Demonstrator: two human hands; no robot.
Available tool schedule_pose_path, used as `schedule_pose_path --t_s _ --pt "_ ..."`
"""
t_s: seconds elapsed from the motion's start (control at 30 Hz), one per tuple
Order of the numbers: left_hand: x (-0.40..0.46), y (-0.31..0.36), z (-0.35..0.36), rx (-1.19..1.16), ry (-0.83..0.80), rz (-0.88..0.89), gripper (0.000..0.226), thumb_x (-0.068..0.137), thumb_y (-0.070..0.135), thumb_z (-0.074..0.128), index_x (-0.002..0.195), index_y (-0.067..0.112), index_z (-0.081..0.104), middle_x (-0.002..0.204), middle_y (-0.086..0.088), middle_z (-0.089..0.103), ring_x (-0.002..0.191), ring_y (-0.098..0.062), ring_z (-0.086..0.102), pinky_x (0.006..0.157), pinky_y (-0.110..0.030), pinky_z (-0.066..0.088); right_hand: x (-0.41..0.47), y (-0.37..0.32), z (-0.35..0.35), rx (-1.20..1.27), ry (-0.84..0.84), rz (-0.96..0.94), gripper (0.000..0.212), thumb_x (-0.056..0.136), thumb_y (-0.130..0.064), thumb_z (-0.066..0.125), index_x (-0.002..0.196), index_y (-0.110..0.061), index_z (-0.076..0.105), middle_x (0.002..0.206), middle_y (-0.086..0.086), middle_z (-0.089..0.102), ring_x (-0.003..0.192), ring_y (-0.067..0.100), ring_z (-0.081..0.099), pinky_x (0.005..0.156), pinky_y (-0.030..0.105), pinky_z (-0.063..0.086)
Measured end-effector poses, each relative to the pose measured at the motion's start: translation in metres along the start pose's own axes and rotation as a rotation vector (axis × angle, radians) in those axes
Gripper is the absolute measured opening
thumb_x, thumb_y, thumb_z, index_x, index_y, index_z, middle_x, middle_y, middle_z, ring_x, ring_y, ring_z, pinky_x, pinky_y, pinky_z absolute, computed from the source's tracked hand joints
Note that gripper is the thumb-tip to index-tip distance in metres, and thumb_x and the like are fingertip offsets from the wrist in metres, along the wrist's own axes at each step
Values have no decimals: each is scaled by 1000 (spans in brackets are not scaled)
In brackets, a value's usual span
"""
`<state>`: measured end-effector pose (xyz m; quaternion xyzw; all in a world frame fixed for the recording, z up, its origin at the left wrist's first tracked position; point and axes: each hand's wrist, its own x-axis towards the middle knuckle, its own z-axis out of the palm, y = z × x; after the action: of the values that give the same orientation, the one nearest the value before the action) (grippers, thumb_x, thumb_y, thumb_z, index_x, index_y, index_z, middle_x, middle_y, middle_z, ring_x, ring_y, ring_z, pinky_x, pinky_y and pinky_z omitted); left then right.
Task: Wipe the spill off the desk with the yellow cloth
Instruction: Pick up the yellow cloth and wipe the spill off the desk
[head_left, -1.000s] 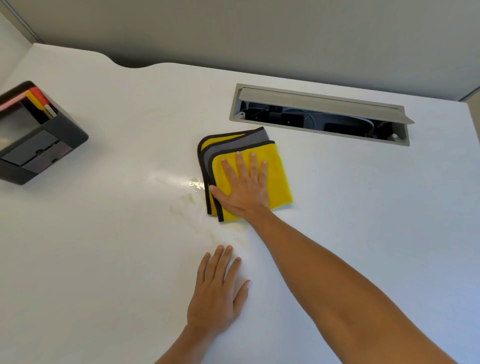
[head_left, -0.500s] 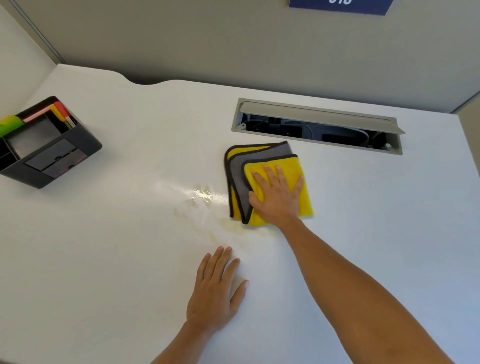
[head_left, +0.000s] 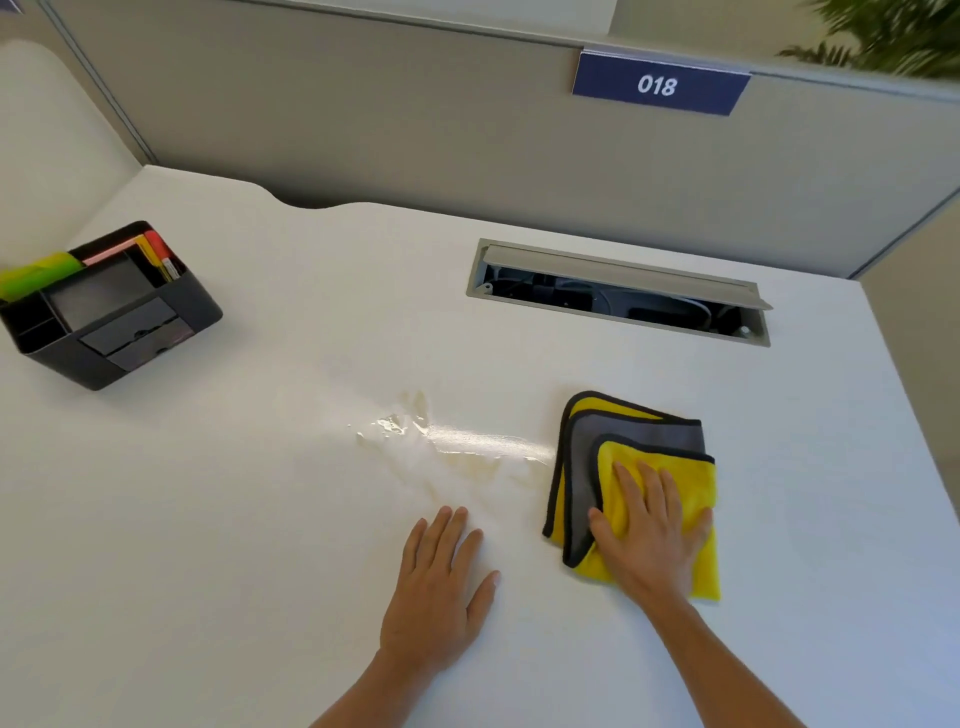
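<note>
A folded yellow cloth (head_left: 613, 457) with grey lining and black trim lies on the white desk (head_left: 260, 519), right of centre. My right hand (head_left: 649, 535) presses flat on its near part, fingers spread. A shiny wet spill (head_left: 447, 441) streaks the desk to the left of the cloth, reaching almost to the cloth's left edge. My left hand (head_left: 441, 587) rests palm down on the desk, just in front of the spill, holding nothing.
A black desk organiser (head_left: 104, 322) with pens and coloured items stands at the far left. An open cable hatch (head_left: 618, 291) is set into the desk behind the cloth. A grey partition carries a blue sign (head_left: 657, 85) reading 018.
My right hand has slid the cloth to the right, off the spill, leaving a wet streak behind it. The view has tilted upward. My left hand has stayed flat in place.
</note>
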<state>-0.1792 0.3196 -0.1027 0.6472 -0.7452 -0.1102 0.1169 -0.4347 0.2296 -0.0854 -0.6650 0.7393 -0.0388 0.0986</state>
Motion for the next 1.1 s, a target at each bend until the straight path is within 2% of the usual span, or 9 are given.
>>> schedule_pose_path --t_s 0.2,0.37,0.47,0.67,0.87,1.1 --pt "-3 -7 -6 -158 126 45 44 96 46 49 131 20 52 153 -3 38 146 -21 26 117 -42 25 -46 -23 7 -19 -14 -46 94 77 -89 18 152 -34 26 162 -1 21 151 24 2 114 66 -3" --pt "-3 -51 -28 -97 229 38 40 95 43 49 124 17 58 151 -5 42 145 -24 30 115 -47 28 -67 -59 16 -45 -13 -146 96 77 -89 28 149 -25 38 156 8 35 148 33 18 110 72 11" --pt "-2 -92 -44 0 259 -88 44 94 44 45 119 12 62 144 -10 49 140 -29 38 112 -51 31 -66 -84 22 -63 -20 -221 94 79 -88 30 148 -25 40 155 10 37 146 37 23 108 75 14" --pt "-12 -131 -50 40 181 -251 54 93 51 37 124 13 58 143 -9 50 138 -29 39 114 -51 26 -33 -124 27 -56 -14 -285 84 83 -85 27 147 -31 40 156 7 37 147 35 22 108 76 11" --pt "-10 -133 -47 81 136 -231 51 94 52 35 126 17 53 143 -6 51 138 -24 39 115 -51 22 28 -168 30 -28 7 -173 85 83 -87 16 149 -35 32 160 3 27 150 31 9 109 74 -3" --pt "-11 -138 -44 86 118 -223 49 94 51 37 126 17 53 144 -5 49 139 -24 38 116 -51 21 89 -233 34 26 -17 -120 94 77 -91 9 151 -35 23 164 3 14 150 33 -3 104 75 -12"
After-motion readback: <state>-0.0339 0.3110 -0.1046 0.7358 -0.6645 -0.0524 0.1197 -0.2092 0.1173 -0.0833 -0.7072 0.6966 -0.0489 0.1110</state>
